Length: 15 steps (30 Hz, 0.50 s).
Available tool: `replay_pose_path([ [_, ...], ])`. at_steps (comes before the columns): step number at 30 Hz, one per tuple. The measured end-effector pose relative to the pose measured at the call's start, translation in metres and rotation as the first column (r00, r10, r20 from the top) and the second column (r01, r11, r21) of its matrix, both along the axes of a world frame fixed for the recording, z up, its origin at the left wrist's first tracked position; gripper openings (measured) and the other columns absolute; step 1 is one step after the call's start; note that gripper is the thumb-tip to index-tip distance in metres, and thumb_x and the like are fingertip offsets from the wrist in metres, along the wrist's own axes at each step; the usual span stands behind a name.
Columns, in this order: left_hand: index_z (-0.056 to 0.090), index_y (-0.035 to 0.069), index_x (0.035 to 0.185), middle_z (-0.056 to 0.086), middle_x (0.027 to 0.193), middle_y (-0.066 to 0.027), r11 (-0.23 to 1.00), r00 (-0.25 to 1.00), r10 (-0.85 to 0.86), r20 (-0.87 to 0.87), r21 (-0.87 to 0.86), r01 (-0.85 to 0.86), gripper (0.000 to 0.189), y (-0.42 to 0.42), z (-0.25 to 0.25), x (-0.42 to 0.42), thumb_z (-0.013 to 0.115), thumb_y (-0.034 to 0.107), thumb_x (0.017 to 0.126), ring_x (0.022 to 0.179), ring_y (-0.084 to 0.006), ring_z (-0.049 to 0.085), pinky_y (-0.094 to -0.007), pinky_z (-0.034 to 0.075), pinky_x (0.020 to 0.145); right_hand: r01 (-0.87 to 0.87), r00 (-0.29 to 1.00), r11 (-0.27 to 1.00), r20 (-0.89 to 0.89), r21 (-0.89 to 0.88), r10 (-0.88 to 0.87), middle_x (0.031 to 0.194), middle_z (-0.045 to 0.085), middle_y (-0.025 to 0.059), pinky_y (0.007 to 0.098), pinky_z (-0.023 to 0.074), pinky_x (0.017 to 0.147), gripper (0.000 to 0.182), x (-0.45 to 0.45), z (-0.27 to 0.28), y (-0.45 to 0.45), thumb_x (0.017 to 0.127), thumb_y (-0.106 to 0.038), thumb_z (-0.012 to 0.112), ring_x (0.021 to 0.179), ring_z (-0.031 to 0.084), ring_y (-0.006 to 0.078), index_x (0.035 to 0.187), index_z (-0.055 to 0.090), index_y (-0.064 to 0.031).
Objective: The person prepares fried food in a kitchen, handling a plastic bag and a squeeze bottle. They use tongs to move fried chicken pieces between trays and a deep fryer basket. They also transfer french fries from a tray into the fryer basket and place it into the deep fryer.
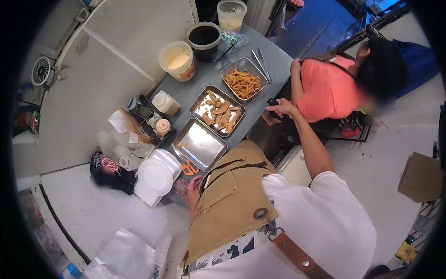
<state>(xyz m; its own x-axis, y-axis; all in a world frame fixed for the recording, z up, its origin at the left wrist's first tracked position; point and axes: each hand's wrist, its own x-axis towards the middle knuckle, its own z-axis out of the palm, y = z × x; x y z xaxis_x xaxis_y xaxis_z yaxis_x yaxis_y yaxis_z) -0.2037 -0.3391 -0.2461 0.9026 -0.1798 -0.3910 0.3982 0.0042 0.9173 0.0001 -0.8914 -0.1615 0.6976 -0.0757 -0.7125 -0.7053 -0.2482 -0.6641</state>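
Observation:
My right hand grips a black handle at the table's right edge. Thin wires run from that handle to a metal pan of French fries; whether they join a basket is unclear. Beside the fries, a metal tray bears breaded fried pieces. An empty-looking metal tray lies nearer my apron. My left hand is low at the table's near edge, partly hidden by the apron. It is against or beside a pinkish cloth; its grip cannot be made out.
Orange-handled scissors lie near white foam containers. Tongs, a tub of pale sauce and a tub of dark liquid stand farther back. A person in a coral shirt is close on the right.

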Motion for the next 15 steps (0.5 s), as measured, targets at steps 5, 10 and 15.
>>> replay_pose_path([
  [5,0.059,-0.003,0.125,0.063,0.125,-0.0128,0.997,0.996,-0.029,-0.087,0.065,0.034,0.039,-0.001,0.002,0.010,0.052,-0.010,0.087,0.120,-0.0197,0.057,-0.0325,0.043,0.105,0.037,0.999,0.999,0.031,-0.030,-0.036,0.062,0.057,-0.0008,0.0241,0.0374,0.045,0.027,-0.016,0.018,0.016,0.082,-0.024,0.082,0.048,0.049,0.0062,0.082,0.063,-0.0049],
  [10,0.061,0.001,0.123,0.064,0.123,-0.0101,0.999,0.989,-0.041,-0.140,0.026,0.045,0.030,-0.006,0.009,0.012,0.059,0.004,0.093,0.115,-0.0192,0.059,-0.0314,0.043,0.102,0.153,0.986,0.986,0.058,0.071,-0.158,0.063,0.051,-0.0039,0.0240,0.0337,0.044,0.030,-0.045,0.066,0.031,0.089,-0.027,0.077,0.050,0.044,0.0044,0.078,0.056,-0.0088],
  [15,0.062,0.002,0.123,0.067,0.118,-0.0073,0.992,0.978,-0.122,-0.167,0.018,0.127,0.030,-0.027,0.035,0.026,0.061,0.020,0.100,0.107,-0.0152,0.061,-0.0289,0.045,0.097,0.395,0.904,0.776,-0.058,0.492,-0.423,0.067,0.038,-0.0085,0.0194,0.0269,0.044,0.038,-0.098,0.134,0.058,0.095,-0.042,0.068,0.049,0.032,0.0007,0.090,0.041,-0.0160],
])
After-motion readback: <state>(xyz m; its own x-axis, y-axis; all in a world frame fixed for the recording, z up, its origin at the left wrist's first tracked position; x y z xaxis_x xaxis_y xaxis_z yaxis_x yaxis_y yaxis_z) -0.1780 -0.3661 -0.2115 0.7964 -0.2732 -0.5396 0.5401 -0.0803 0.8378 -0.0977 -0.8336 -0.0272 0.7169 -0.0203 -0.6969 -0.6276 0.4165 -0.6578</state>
